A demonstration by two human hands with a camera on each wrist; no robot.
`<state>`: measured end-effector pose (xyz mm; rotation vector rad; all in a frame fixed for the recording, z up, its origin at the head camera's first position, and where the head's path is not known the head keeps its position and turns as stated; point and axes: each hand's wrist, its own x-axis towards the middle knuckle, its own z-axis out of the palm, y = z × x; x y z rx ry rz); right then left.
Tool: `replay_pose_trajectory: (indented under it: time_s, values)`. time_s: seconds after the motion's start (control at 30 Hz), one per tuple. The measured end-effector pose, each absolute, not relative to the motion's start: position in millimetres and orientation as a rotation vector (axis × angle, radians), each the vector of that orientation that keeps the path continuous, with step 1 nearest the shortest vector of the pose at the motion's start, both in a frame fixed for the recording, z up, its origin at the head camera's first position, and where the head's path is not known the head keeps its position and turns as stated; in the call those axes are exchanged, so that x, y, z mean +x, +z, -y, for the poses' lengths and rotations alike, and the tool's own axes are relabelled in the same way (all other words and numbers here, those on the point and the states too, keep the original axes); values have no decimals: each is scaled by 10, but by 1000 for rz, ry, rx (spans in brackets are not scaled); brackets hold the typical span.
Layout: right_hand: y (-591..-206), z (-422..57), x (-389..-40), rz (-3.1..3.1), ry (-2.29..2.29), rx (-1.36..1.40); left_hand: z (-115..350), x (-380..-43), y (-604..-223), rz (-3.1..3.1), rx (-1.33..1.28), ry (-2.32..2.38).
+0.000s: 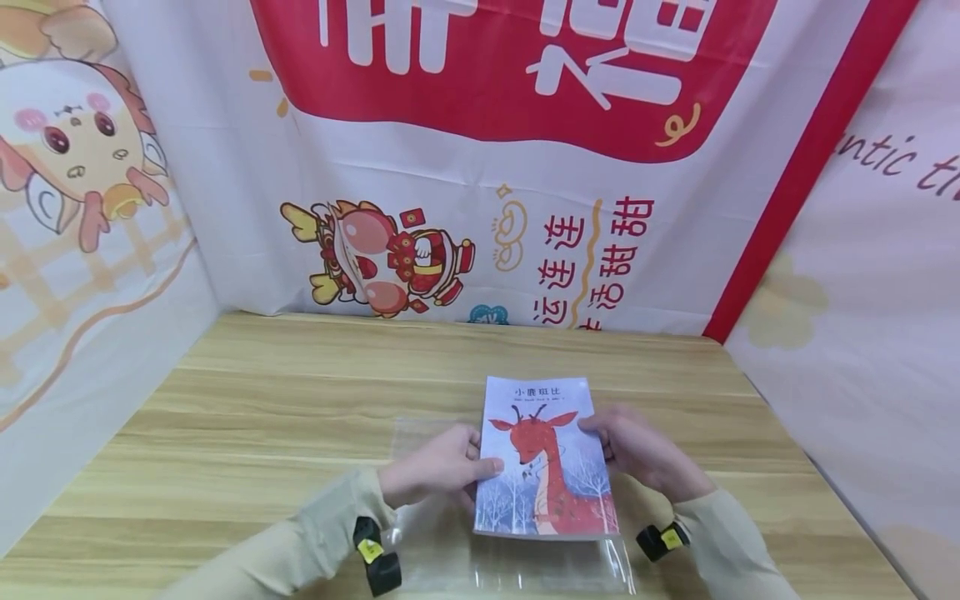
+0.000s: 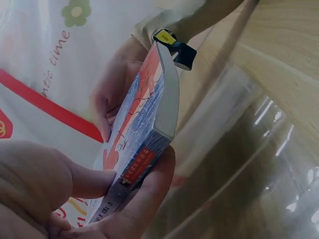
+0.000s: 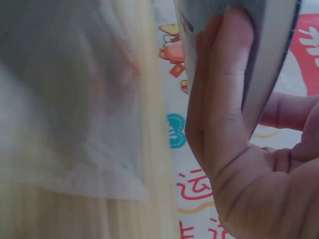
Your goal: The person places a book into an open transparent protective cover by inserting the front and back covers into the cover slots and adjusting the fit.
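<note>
Nearest to the left wrist camera is the left hand (image 2: pixel 50 174), pinching the book (image 1: pixel 543 467) by its spine between thumb and fingers. The right hand (image 1: pixel 637 450) grips the opposite edge, thumb in front, fingers behind. The book is between both hands, above the clear plastic (image 1: pixel 435 546). I judge this step as holding the book ready; the next move seems to call for one hand freed toward the plastic.

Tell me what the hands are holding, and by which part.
A book: the left hand grips it at the spine, the right hand by the opposite long edge.
</note>
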<state>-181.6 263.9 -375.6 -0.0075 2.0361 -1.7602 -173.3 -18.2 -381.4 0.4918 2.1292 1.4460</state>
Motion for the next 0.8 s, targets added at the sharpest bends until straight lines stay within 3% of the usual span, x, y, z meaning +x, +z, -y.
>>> replay_pose_trajectory:
  time_s: [0.8]
  values:
    - [-3945,-2746,-1791,-2070,-1626,10,51,-1673,-3983,-2069,423,1397]
